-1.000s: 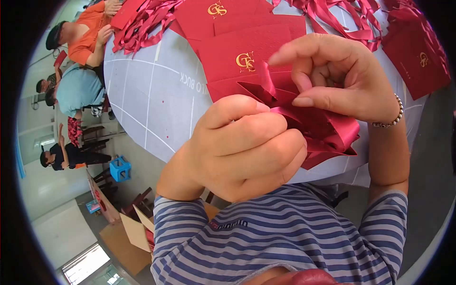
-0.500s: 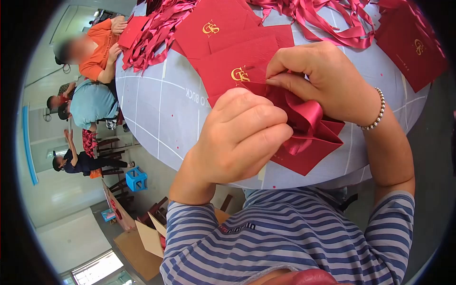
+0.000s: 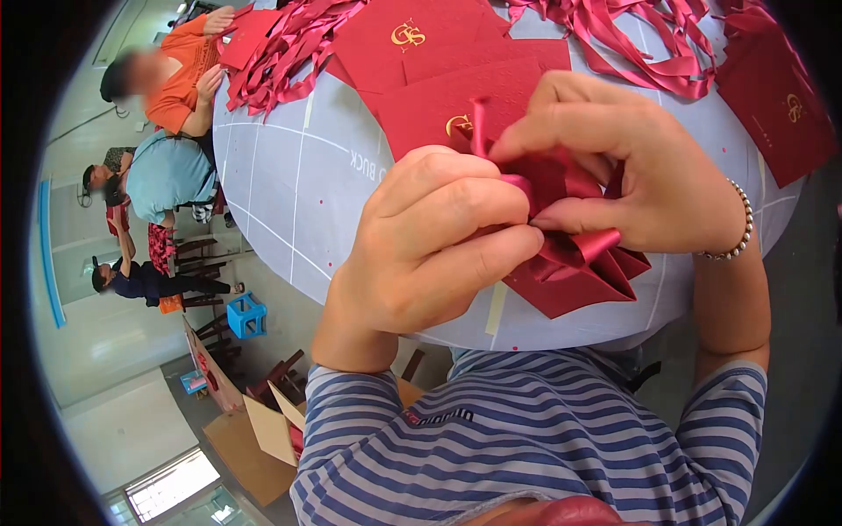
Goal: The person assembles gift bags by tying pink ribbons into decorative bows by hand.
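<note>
Head view, left fingers (image 3: pixel 474 197) closed on red ribbon (image 3: pixel 479 130), right fingers (image 3: pixel 583 213) slightly parted (touching it), red bag (image 3: pixel 566 296) beneath.

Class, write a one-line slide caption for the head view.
Left hand and right hand work a red ribbon at a red bag, beside gold-lettered red bags on a table.

On my feed, my right hand (image 3: pixel 645 167) has unpinched; the ribbon (image 3: pixel 479 127) now pokes up at one o'clock from my left hand (image 3: pixel 430 237).
</note>
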### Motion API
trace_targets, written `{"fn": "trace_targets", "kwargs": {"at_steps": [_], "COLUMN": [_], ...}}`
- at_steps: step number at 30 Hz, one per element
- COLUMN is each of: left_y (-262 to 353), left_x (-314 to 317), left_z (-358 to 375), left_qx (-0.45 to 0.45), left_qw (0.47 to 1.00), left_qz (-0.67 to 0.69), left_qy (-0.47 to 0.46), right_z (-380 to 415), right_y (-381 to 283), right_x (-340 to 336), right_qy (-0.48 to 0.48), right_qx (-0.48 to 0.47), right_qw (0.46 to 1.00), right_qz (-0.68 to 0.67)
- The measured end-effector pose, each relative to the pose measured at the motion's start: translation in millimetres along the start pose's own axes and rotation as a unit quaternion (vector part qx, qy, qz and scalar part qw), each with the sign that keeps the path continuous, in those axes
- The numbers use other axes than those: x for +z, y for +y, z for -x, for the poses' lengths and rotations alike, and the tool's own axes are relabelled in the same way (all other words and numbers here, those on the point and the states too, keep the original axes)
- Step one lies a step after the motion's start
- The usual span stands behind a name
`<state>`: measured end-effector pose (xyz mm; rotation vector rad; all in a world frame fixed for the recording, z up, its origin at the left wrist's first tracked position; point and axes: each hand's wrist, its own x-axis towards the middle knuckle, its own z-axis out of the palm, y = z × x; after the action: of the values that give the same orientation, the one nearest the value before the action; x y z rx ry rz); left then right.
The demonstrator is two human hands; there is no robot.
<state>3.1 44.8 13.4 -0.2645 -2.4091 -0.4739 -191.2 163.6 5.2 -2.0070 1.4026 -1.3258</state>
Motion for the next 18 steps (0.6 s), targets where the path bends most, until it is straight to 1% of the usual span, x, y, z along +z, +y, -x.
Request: {"fn": "trace_targets", "kwargs": {"at_steps": [1, 3, 4, 6, 7, 9, 10, 11, 12, 13, 14, 16, 17, 18], "left_y": [1, 3, 3, 3, 2, 0, -1, 1, 3, 4, 3, -1, -2, -1], "left_x": [1, 4, 5, 6, 7, 8, 4, 3, 2, 1, 2, 6, 8, 9], "left_z": [-1, -3, -3, -4, -5, -3, -4, -3, -3, -2, -1, 2, 4, 4], "left_qx": [0.0, -0.002, -0.001, -0.008, -0.007, -0.047, -0.072, -0.073, -0.117, -0.16, -0.148, -0.137, -0.125, -0.126], "left_qw": [1.0, 1.0, 1.0, 0.999, 0.998, 0.996, 0.992, 0.992, 0.983, 0.969, 0.969, 0.972, 0.974, 0.974], "left_qz": [-0.001, -0.009, -0.008, 0.012, 0.015, 0.011, 0.021, 0.024, 0.063, 0.101, 0.103, 0.098, 0.094, 0.093], "left_qy": [0.0, -0.019, -0.02, -0.052, -0.053, -0.071, -0.1, -0.099, -0.127, -0.155, -0.169, -0.165, -0.165, -0.162], "right_z": [0, 3, 4, 3, 2, 1, 1, 2, 2, 5, 6, 4, 4, 3], "right_y": [1, 3, 6, 14, 15, 19, 28, 29, 31, 41, 45, 46, 42, 29], "right_x": [0, 1, 4, 13, 13, 14, 11, 4, -3, -6, -11, -19, -15, -12], "right_qy": [-0.001, -0.012, -0.01, 0.024, 0.026, 0.066, 0.113, 0.141, 0.169, 0.193, 0.191, 0.087, 0.063, 0.011], "right_qx": [-0.001, 0.04, 0.041, -0.005, -0.002, 0.017, -0.011, 0.027, 0.062, 0.104, 0.104, 0.082, 0.063, 0.076], "right_qw": [1.0, 0.998, 0.998, 0.998, 0.998, 0.995, 0.982, 0.971, 0.955, 0.961, 0.961, 0.993, 0.995, 0.996], "right_qz": [0.0, 0.041, 0.04, 0.052, 0.052, 0.07, 0.151, 0.193, 0.234, 0.168, 0.168, 0.024, -0.039, -0.055]}}
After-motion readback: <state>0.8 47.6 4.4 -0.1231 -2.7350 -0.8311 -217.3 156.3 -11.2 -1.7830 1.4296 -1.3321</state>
